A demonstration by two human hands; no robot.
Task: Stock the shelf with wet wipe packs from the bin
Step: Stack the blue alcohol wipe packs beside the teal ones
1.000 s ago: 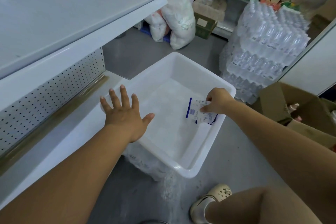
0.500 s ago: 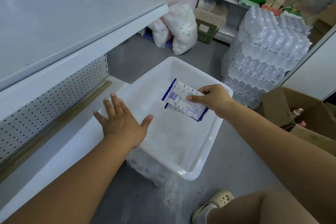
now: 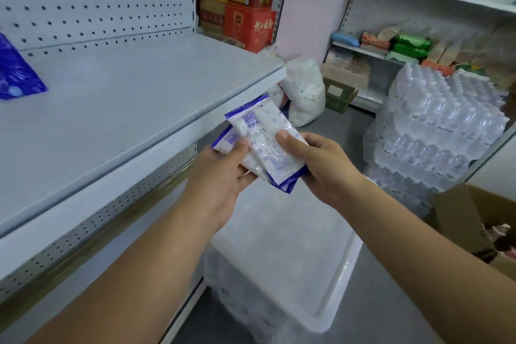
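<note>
Pinched between my left hand (image 3: 223, 173) and right hand (image 3: 324, 167), the packs (image 3: 265, 142) sit fanned, probably for squaring; shelf (image 3: 125, 109) just up-left of the grip, bin (image 3: 343, 274) below.

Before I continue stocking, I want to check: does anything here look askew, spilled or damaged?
Nothing looks spilled or damaged. Only the wet wipe packs, held by left hand and right hand, are fanned askew, not stacked evenly.
</note>
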